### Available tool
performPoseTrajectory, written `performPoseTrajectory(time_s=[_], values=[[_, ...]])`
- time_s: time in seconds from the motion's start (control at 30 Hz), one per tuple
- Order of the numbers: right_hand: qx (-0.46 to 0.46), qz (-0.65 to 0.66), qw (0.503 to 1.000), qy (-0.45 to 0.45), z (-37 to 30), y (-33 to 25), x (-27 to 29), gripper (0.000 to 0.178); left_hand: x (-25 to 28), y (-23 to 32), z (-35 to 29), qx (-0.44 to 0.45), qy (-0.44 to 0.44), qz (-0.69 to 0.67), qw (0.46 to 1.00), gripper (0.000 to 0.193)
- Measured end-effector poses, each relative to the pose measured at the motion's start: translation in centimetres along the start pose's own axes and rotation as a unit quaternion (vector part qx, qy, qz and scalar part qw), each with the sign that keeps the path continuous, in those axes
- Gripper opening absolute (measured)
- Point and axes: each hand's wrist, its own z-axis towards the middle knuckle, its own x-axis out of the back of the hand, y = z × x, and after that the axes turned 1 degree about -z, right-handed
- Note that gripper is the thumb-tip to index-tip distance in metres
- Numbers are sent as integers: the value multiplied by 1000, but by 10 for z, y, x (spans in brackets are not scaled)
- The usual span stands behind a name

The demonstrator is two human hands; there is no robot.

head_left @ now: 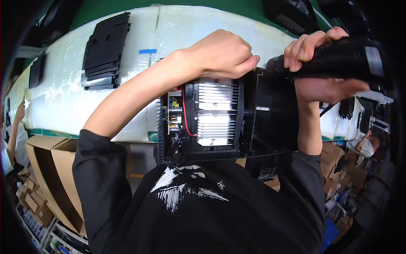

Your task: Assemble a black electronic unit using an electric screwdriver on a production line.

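Note:
A black housing (247,95) lies in front of me with its inside exposed. In it sit silver finned heat sinks (215,112), a red wire (185,112) and a circuit board (171,114) with small yellow and blue parts. My left hand (226,55) is curled closed over the housing's far edge; its fingertips are hidden beneath it, so I cannot make out what they hold. Over at the right, my right hand (311,63) grips a glossy black rounded cover (347,57), fingers over the top and thumb underneath. This cover is raised and tilted beside the housing.
Stacked black panels (105,51) lie on the white-covered table (139,93) at the left, near a blue strip (147,51). Cardboard boxes (63,169) stand below the table's near edge. Other people are at both sides, one with an arm (17,122) at far left.

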Motion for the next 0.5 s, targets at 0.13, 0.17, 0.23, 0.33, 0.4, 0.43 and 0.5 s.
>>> performPoseTrajectory(time_s=[0.13, 0.17, 0.23, 0.33, 0.4, 0.43, 0.5], values=[[4, 23, 999, 28, -1, 4, 8, 92, 7, 18, -15, 71, -51, -39, 995, 39], [-9, 18, 1000, 23, -3, 4, 8, 91, 12, 24, -23, 91, -65, -93, 989, 31], [-19, 29, 999, -12, 0, 3, 7, 91, 12, 34, -50, 54, 24, -73, 996, 29], [-32, -20, 999, 17, 3, -7, 8, 93, 30, 63, -97, 60, 153, 25, 986, 51], [11, 45, 999, -2, 6, -25, 8, 97, 37, 90, -128, 200, 215, -23, 956, 62], [26, 19, 999, 34, 4, -52, 2, 96, 32, 98, -138, 188, 211, -33, 959, 62], [68, 16, 997, 36, -5, -84, 11, 94, 17, 104, -155, 302, 233, -158, 911, 70]])
